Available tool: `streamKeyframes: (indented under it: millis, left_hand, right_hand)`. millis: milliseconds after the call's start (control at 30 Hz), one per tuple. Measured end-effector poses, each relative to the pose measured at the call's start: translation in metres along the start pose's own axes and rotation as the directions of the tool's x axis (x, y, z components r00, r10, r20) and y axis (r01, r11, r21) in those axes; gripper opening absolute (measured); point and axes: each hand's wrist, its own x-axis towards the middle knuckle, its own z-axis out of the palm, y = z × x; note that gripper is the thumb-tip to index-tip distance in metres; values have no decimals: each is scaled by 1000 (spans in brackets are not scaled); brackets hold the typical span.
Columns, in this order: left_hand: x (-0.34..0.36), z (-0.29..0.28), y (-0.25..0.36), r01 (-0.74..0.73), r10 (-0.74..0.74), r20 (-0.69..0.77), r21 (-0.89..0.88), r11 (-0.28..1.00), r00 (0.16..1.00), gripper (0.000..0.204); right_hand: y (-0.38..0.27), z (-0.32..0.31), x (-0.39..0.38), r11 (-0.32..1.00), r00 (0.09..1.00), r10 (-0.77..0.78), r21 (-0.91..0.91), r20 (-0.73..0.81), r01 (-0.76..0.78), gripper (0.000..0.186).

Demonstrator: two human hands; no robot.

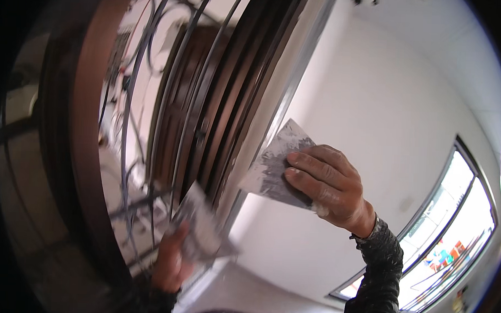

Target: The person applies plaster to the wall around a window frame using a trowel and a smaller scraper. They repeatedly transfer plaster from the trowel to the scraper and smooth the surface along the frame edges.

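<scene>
Our left hand (170, 264) grips a blurred scraper (206, 226), smeared pale, its broad edge facing upper right, while our right hand (335, 184), fingers laid flat, holds a thin grey-and-white streaked blade (272, 167) by the pale jamb (291, 58), its long edge slanting from upper right to lower left; we cannot tell whether they touch. Beyond, we see dark ribbed wood (245, 62), curling grille bars (133, 80), a smooth white wall (373, 105) and a dark-framed window (449, 229).
</scene>
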Motion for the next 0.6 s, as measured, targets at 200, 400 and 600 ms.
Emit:
streamKeyframes:
  millis: [200,400,600]
  left_hand:
    - [6,65,-54,65,-49,118,-137,988,992,48]
    - [19,80,-73,-50,49,34,24,998,998,49]
    - [43,85,-93,-86,68,73,289,954,995,47]
  right_hand:
    - [-25,27,-92,982,972,21,176,234,-64,49]
    - [38,3,-165,996,976,75,33,204,-84,41]
    - [43,-38,-178,995,961,-69,-54,266,86,30]
